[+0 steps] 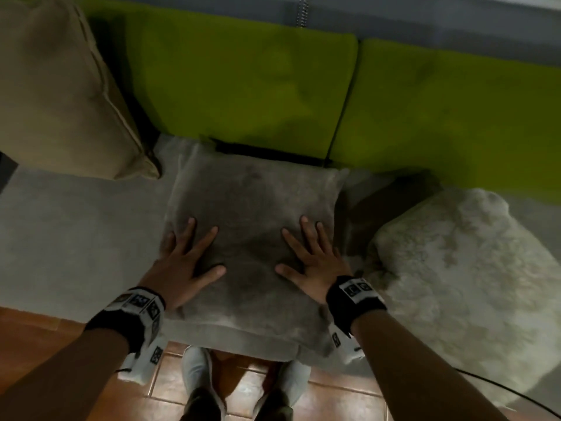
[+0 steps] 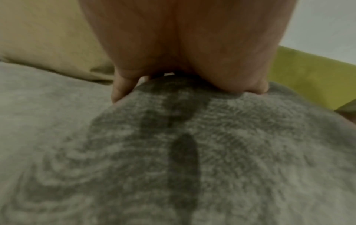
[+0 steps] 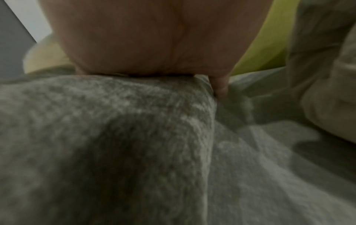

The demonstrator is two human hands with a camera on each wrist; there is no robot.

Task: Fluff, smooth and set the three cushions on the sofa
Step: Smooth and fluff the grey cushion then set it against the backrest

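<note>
My forearms are bare — no sleeves. Each wrist carries a black band (image 1: 127,320) topped with white blocks printed with black square marker patterns; the right band (image 1: 353,299) matches it, and a white camera housing hangs under each. A thin black cable (image 1: 498,387) trails from the right wrist. Lower down — pale grey shoes (image 1: 197,369) and dark trouser cuffs

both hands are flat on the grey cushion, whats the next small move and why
Probably sweep both palms outward toward the edges. The left hand and right hand press flat near the front of the grey cushion, which lies flat on the sofa seat, and its pile shows dark uneven patches between them, so it likely needs smoothing before standing against the green back cushion.
</note>
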